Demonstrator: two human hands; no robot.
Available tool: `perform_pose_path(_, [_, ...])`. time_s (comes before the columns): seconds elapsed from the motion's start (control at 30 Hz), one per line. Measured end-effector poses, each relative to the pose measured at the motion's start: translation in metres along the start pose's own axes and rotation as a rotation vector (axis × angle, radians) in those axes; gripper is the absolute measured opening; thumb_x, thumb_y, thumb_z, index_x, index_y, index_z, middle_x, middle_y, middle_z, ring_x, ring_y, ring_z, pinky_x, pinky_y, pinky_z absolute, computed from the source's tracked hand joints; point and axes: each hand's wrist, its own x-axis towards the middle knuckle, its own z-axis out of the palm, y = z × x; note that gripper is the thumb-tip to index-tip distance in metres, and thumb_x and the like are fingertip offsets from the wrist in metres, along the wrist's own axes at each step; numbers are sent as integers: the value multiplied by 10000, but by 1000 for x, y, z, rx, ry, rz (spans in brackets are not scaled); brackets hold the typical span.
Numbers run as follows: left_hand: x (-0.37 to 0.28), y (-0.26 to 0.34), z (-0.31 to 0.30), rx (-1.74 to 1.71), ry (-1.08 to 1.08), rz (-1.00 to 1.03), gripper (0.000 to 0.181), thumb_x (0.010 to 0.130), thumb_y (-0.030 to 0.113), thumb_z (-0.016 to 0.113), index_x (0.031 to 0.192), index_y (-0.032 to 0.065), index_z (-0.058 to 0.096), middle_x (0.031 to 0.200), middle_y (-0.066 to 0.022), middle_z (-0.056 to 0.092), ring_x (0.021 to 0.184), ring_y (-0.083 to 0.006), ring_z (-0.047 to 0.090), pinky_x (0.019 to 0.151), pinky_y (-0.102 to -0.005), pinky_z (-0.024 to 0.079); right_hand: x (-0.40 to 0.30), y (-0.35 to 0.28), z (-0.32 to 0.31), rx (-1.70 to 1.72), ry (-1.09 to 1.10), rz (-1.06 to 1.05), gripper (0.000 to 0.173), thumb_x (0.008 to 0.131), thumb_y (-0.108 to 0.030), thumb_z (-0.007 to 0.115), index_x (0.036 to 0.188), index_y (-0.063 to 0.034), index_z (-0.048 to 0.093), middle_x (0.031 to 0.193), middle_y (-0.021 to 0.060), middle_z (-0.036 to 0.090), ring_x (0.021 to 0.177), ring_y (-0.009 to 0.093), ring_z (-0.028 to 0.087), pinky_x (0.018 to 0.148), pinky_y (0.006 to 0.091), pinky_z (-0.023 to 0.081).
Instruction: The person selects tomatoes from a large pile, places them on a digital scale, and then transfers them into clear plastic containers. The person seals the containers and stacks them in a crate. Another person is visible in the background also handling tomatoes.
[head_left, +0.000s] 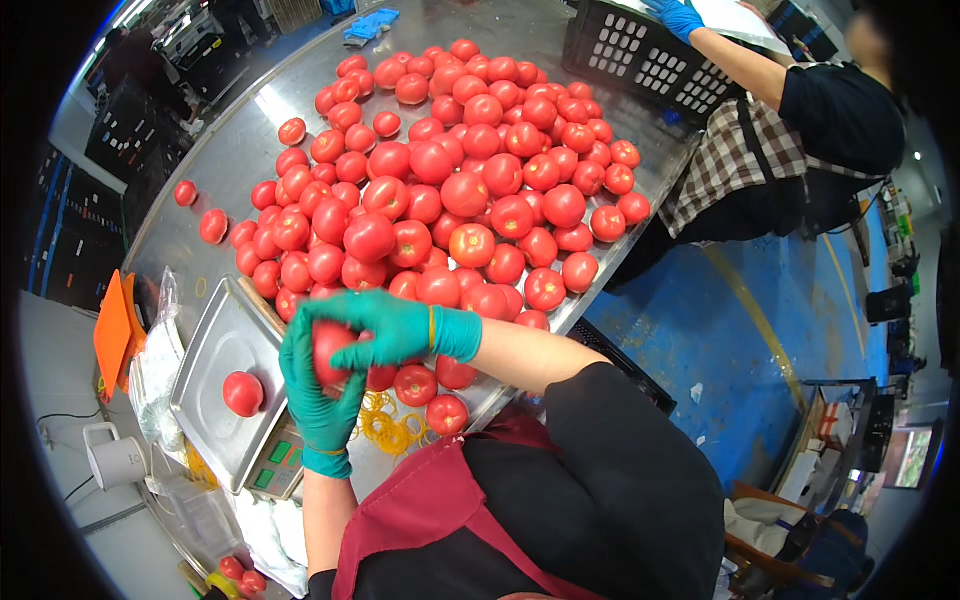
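Note:
A red tomato (331, 349) is held between my two green-gloved hands, partly covered by the fingers. My left hand (319, 401) cups it from the left and below. My right hand (390, 322) reaches over its top and right side, slightly blurred. Just left of my hands, another tomato (244, 394) rests on the metal tray (206, 360) of a weighing scale. The scale's display panel (277, 457) shows beside my left wrist. Beyond my hands, a large heap of tomatoes (465, 193) spreads over the steel table (247, 135). Yellow rubber bands (394, 427) lie near my left wrist.
Plastic bags (157, 375) and orange boards (116, 334) stand left of the scale, with a white mug-like container (116, 457) nearby. A black crate (637, 64) stands at the table's far right. A co-worker (832, 127) in a checked apron stands beside it. Blue gloves (371, 26) lie at the far edge.

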Motion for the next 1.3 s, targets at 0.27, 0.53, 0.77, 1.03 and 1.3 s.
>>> perform_pose_path(0.27, [-88,-107,-142,135,670,-396,672,814,83,694,1400,24,371,1414,-120,407,1213,-239,467,1028,-352,384,-44,42,-153,-1517,496,341,737,701,-489,698,1310,-134,481,1242,133,522,1199,334,458,1017,533,309])
perform_pose_path(0.53, [-112,-158,-132,287,589,-523,740,825,312,702,1420,66,337,1387,-171,398,1208,-299,455,1021,-365,371,-31,41,-139,-1070,622,119,801,648,-338,798,1321,-83,447,1285,145,501,1173,304,505,1022,438,371])
perform_pose_path(0.77, [-117,-162,-132,311,610,-443,697,824,230,703,1405,72,352,1300,-189,445,1150,-322,488,992,-378,398,64,10,54,-761,-41,-215,810,690,-134,748,1398,-78,359,1379,166,428,1274,338,412,1056,399,364])
perform_pose_path(1.03, [-230,-183,-251,724,685,-352,571,851,274,654,1346,71,453,1293,-123,526,1212,-285,469,1052,-389,334,68,18,99,-846,100,-242,556,796,-236,656,1301,-70,491,1224,184,546,1149,360,503,978,434,405])
perform_pose_path(1.3, [-359,-249,-370,239,448,-932,322,887,257,634,1098,14,656,1042,-105,678,951,-173,617,871,-310,461,-31,92,45,-1105,247,25,442,912,-317,513,1264,-50,532,1177,181,575,1080,351,532,950,431,415])
